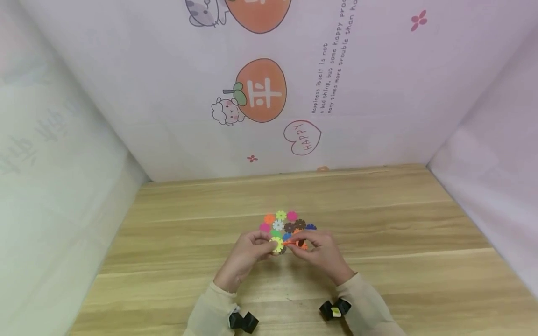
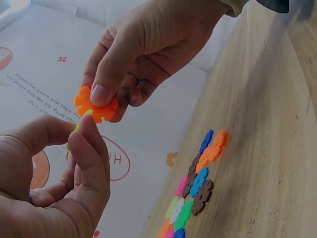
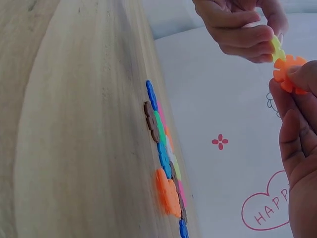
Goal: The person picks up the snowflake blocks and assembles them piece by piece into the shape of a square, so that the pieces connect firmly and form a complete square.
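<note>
Evidently left grip (image 1: 247, 253) pinches yellow disc (image 1: 279, 243) | right grip (image 1: 322, 255) pinches orange disc (image 3: 284, 72) | both likely light, stiff, slightly slick | hold flat sides, notches free

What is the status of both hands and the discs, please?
Left hand pinches yellow disc. Right hand pinches orange disc. Disc edges appear touching. Other discs on table, seemingly not blocking.

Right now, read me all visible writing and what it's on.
"HAPPY": heart print on rear curtain.
"Happiness itself is not a bad thing, but some happy pro… many times more trouble than ha…": same curtain, cut off.
Orange persimmons: characters unclear.
Left curtain: characters too faint.
</note>
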`<control>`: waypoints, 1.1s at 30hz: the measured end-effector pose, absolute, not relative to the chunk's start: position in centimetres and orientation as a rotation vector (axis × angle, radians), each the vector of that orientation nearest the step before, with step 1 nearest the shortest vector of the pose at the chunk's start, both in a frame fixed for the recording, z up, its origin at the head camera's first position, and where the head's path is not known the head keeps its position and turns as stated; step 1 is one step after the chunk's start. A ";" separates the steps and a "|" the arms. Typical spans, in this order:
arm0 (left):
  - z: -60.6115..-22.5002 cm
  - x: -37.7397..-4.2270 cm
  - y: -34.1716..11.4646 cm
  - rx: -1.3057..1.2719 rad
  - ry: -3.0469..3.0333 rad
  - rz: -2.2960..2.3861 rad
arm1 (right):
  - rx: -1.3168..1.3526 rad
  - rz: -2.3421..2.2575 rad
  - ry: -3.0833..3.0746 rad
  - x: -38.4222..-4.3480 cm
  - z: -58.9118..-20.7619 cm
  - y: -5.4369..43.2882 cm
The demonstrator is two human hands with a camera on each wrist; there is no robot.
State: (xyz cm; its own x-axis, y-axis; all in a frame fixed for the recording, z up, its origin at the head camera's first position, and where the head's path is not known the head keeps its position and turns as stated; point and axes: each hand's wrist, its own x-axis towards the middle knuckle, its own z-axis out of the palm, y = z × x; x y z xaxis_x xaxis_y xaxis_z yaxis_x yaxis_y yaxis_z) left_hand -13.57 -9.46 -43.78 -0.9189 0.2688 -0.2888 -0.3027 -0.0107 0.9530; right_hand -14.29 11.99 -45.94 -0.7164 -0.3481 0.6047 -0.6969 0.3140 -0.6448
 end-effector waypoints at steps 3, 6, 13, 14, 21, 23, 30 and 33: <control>-43.7 -13.6 -9.4 -0.041 1.879 1.979 | 0.936 1.376 -2.242 -14.3 -45.9 12.0; -43.6 -13.7 -9.3 -0.060 1.879 1.969 | 0.925 1.401 -2.262 -14.3 -46.2 12.1; -43.5 -14.4 -9.2 -0.061 1.878 1.978 | 0.915 1.456 -2.293 -15.0 -46.6 12.2; -43.6 -14.5 -9.3 -0.060 1.870 1.976 | 0.922 1.453 -2.294 -15.0 -46.7 12.2; -44.1 -14.7 -9.6 -0.079 1.842 1.976 | 0.916 1.462 -2.294 -15.1 -47.0 11.8; -44.1 -14.7 -9.6 -0.082 1.838 1.986 | 0.898 1.479 -2.295 -15.1 -47.0 11.7; -44.0 -15.0 -9.5 -0.095 1.806 1.998 | 0.909 1.466 -2.290 -15.4 -46.7 11.8; -44.0 -14.9 -9.5 -0.084 1.789 2.006 | 0.931 1.429 -2.270 -15.4 -46.6 11.8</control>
State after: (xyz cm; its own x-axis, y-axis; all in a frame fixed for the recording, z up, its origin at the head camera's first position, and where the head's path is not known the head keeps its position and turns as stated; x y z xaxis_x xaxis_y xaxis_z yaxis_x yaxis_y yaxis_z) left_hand -14.89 -9.53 -43.97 -0.8975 0.2864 -0.3353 -0.3658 -0.0588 0.9288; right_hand -15.38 11.81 -46.61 -0.7444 -0.3629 0.5605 -0.6622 0.2944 -0.6890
